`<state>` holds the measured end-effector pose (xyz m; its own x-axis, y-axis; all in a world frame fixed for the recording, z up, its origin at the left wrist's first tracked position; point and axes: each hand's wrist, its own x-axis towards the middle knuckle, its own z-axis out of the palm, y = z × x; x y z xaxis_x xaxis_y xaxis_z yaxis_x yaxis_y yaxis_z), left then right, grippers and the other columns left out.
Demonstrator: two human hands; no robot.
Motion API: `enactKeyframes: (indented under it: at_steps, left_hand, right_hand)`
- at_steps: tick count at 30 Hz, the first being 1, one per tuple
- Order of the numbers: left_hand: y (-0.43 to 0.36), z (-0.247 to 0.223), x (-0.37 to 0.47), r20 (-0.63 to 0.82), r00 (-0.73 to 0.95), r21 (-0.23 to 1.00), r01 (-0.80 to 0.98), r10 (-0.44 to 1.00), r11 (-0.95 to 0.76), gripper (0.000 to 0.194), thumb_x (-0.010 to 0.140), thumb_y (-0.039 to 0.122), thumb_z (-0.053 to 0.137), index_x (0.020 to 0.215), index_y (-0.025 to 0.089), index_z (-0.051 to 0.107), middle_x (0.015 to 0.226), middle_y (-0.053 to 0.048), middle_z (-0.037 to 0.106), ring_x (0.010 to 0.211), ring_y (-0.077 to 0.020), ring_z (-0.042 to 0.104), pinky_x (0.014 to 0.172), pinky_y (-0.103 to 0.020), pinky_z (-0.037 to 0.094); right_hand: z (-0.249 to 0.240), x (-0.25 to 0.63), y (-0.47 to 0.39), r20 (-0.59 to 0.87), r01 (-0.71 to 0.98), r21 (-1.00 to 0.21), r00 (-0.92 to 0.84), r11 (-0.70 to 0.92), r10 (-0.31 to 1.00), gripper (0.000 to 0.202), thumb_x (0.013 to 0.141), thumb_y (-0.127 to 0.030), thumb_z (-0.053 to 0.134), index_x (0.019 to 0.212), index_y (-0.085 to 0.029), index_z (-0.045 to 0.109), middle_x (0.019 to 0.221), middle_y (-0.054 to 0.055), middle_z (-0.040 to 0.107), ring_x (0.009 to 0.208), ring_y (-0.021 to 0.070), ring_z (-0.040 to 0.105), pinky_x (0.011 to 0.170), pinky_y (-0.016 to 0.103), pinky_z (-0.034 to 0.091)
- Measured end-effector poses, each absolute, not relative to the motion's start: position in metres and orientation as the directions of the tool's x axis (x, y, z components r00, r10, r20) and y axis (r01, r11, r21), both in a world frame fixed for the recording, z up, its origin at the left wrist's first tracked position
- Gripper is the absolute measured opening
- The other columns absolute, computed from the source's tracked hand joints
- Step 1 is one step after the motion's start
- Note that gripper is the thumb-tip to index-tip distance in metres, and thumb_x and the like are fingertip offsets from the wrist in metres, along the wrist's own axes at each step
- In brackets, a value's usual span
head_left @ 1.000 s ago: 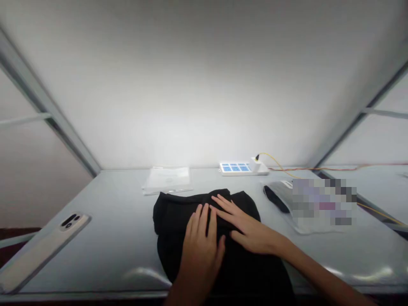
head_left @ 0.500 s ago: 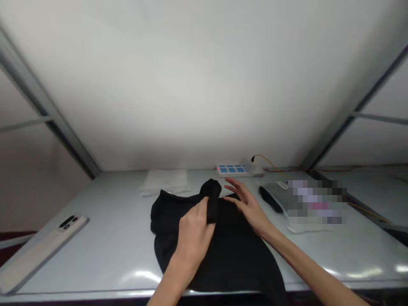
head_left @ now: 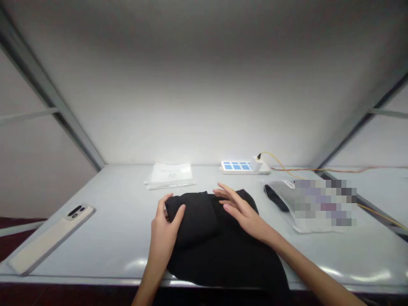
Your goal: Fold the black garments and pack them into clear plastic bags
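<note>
A black cloth garment (head_left: pixel 223 259) lies at the front middle of the table, its lower part reaching over the front edge. On its left side a folded black section (head_left: pixel 194 219) rests on top. My left hand (head_left: pixel 167 223) grips the left edge of that fold, thumb on top and the other fingers round the side. Over the garment's right part is my right hand (head_left: pixel 242 212), its fingers apart and pointing left, with nothing held in it.
A pale phone (head_left: pixel 51 240) lies at the left. Clear plastic bags (head_left: pixel 172 174) are at the back, left of a power strip (head_left: pixel 237 167) with a yellow cable. A partly blurred plastic bag (head_left: pixel 287 199) with something black lies at the right.
My left hand has moved left from the garment's middle to its left edge. The raised, bunched cloth now lies flat as a folded section. My right hand remains spread over the right part.
</note>
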<state>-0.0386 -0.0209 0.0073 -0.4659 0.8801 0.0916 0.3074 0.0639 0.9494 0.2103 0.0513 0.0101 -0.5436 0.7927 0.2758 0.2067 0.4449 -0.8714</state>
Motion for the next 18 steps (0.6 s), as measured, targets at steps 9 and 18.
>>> enactKeyframes:
  at_steps: [9, 18]
  left_hand:
    - [-0.011, 0.001, -0.059, 0.590, -0.207, 0.452, 0.886, 0.781, -0.106, 0.047, 0.102, 0.045, 0.045, 0.139, 0.018, 0.056, 0.152, -0.018, 0.049, 0.144, -0.0367, 0.042, 0.114, -0.058, 0.039]
    - [-0.020, -0.012, -0.033, 0.318, 0.261, 0.156, 0.934, 0.911, -0.322, 0.102, 0.079, 0.060, 0.075, 0.156, 0.008, 0.033, 0.157, -0.026, 0.041, 0.147, -0.0404, 0.039, 0.117, -0.058, 0.038]
  right_hand:
    - [0.006, 0.180, 0.050, 0.189, 0.361, -0.428, -0.861, 0.829, 0.473, 0.100, 0.084, -0.063, 0.072, 0.163, -0.032, 0.019, 0.171, 0.009, 0.010, 0.157, 0.0345, 0.009, 0.126, 0.059, 0.011]
    - [0.008, 0.183, 0.060, 0.156, 0.312, -0.609, -0.854, 0.729, 0.496, 0.096, 0.079, -0.014, 0.063, 0.163, -0.029, 0.020, 0.169, 0.007, 0.022, 0.156, 0.0284, 0.018, 0.127, 0.053, 0.016]
